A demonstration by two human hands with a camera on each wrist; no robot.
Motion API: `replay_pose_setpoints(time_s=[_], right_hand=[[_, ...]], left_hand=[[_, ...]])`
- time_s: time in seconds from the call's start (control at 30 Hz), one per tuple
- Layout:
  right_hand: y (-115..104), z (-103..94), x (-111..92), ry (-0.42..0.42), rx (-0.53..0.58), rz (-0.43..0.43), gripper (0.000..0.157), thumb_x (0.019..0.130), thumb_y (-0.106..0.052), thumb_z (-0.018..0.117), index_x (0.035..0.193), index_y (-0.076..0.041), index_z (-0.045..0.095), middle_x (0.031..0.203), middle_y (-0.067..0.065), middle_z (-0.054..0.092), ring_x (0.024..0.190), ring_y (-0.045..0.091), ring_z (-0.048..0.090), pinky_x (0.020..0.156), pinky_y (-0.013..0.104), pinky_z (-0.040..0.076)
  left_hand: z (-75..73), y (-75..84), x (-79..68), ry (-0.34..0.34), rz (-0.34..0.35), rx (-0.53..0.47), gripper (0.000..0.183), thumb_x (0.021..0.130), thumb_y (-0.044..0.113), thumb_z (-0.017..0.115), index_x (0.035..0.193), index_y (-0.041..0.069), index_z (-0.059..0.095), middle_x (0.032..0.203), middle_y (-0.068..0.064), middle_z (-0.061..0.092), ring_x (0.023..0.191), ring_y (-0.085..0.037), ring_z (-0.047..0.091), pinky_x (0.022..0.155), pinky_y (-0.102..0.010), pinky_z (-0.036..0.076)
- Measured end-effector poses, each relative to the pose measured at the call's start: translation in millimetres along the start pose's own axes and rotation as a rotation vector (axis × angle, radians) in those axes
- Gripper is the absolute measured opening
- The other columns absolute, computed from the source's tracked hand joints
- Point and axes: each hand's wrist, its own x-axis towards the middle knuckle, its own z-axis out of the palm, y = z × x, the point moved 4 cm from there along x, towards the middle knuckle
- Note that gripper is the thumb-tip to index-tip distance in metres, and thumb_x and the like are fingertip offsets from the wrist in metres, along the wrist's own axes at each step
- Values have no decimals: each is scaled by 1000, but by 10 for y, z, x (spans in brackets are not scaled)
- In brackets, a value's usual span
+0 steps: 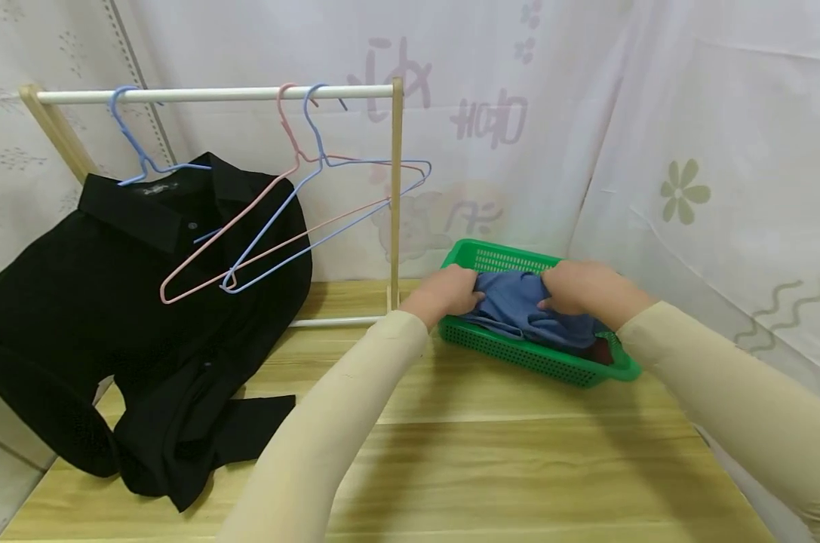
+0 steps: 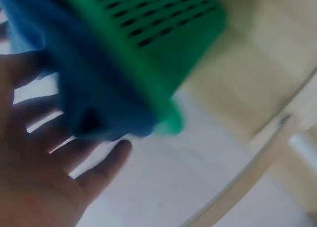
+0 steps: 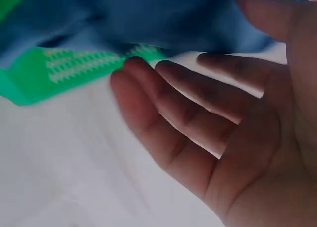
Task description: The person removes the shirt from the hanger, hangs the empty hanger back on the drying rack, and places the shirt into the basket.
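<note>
A piece of blue cloth (image 1: 528,305) lies bunched in the green plastic basket (image 1: 518,354). At its left end is my left hand (image 1: 450,290); in the left wrist view the fingers (image 2: 106,170) are spread, with the tips right at the cloth's edge. My right hand (image 1: 575,288) reaches over the far right part of the cloth. Seen from the right wrist, its fingers (image 3: 183,113) are extended and loosely bent beside the cloth, while the thumb (image 3: 267,14) overlaps it. Under the cloth, at the basket's right end, a dark red item (image 1: 603,351) shows.
To the left stands a rack with a white rail (image 1: 213,95) and wooden posts. A black shirt (image 1: 131,302) hangs there on a blue hanger (image 1: 134,143). Beside it hang a pink hanger (image 1: 206,245) and another blue hanger (image 1: 267,230). A patterned curtain (image 1: 518,188) backs the wooden table (image 1: 518,460).
</note>
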Motion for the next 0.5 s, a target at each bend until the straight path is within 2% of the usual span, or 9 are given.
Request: replay_pose_setpoints(time_s=[0.1, 0.17, 0.23, 0.33, 0.37, 0.43, 0.5], right_hand=[[-126, -186, -142, 52, 43, -22, 51, 109, -31, 61, 134, 13, 60, 127, 35, 69, 118, 51, 68, 100, 63, 55], [-239, -239, -222, 51, 81, -50, 56, 111, -31, 56, 144, 14, 54, 138, 38, 63, 129, 54, 61, 109, 64, 50], [-342, -220, -288, 25, 114, -49, 62, 112, -36, 53, 151, 12, 47, 148, 40, 54, 137, 57, 54, 112, 65, 47], [-445, -100, -328, -25, 147, -18, 78, 111, -50, 50, 159, 10, 38, 156, 43, 42, 147, 61, 39, 117, 71, 39], [-462, -48, -323, -36, 157, -5, 83, 110, -55, 50, 160, 10, 35, 158, 44, 39, 148, 62, 36, 117, 73, 37], [-468, 43, -289, -64, 179, 19, 92, 108, -63, 47, 162, 10, 29, 160, 46, 34, 150, 63, 33, 117, 75, 35], [-432, 108, -222, -74, 194, 31, 95, 108, -65, 45, 163, 10, 26, 160, 46, 32, 152, 63, 28, 119, 77, 31]], left_hand=[[-203, 64, -105, 56, 54, 76, 38, 111, 43, 55, 137, 17, 65, 134, -6, 68, 122, -23, 66, 100, -40, 58], [-282, 109, -183, 79, 104, 97, 28, 109, 42, 59, 123, 19, 69, 120, -1, 68, 109, -19, 65, 90, -36, 58], [-279, 141, -245, 43, 148, 78, 22, 108, 42, 63, 109, 21, 69, 107, 2, 67, 97, -16, 63, 82, -33, 56], [-154, 172, -288, -69, 199, 15, 23, 108, 40, 63, 98, 21, 69, 91, 4, 68, 83, -13, 64, 75, -30, 51], [-100, 180, -288, -107, 207, 0, 24, 109, 40, 61, 100, 20, 71, 90, 3, 70, 82, -14, 66, 76, -31, 51], [-4, 199, -269, -151, 212, -3, 27, 112, 39, 55, 111, 19, 74, 100, 1, 74, 92, -17, 70, 85, -33, 55], [52, 225, -236, -158, 202, 20, 33, 114, 38, 49, 126, 20, 73, 116, -1, 76, 111, -19, 72, 103, -38, 55]])
